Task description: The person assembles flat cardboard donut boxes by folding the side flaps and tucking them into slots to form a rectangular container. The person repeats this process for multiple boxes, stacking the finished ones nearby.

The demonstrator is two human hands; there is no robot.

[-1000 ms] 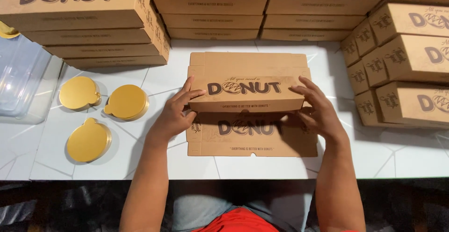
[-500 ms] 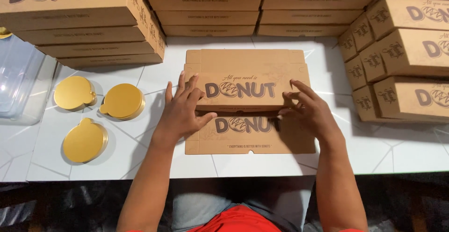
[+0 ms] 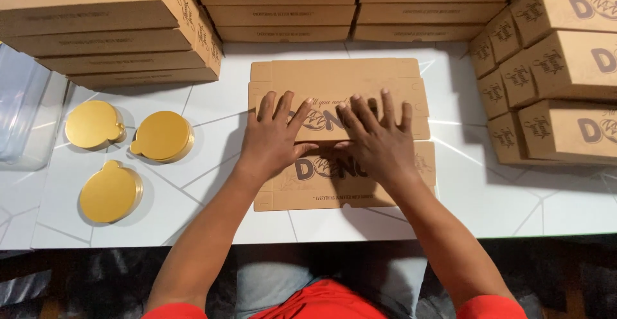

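Note:
A flat, unfolded brown cardboard box blank [image 3: 340, 74] with dark printed lettering lies on the white table [image 3: 212, 100] in front of me. My left hand [image 3: 276, 132] rests palm down on its middle, fingers spread. Beside it, my right hand [image 3: 376, 136] also presses flat on the cardboard, fingers apart. Both hands touch the blank and hold nothing. The thumbs nearly meet at the centre of the blank.
Stacks of assembled brown boxes stand at the back left [image 3: 109, 29], along the back [image 3: 360, 4] and at the right [image 3: 559, 74]. Three gold round cake boards [image 3: 160, 136] lie on the left. A clear plastic container [image 3: 26, 113] sits at the far left edge.
The box was held at its sides with its top raised; now it is pressed flat and both hands have moved inward onto its middle.

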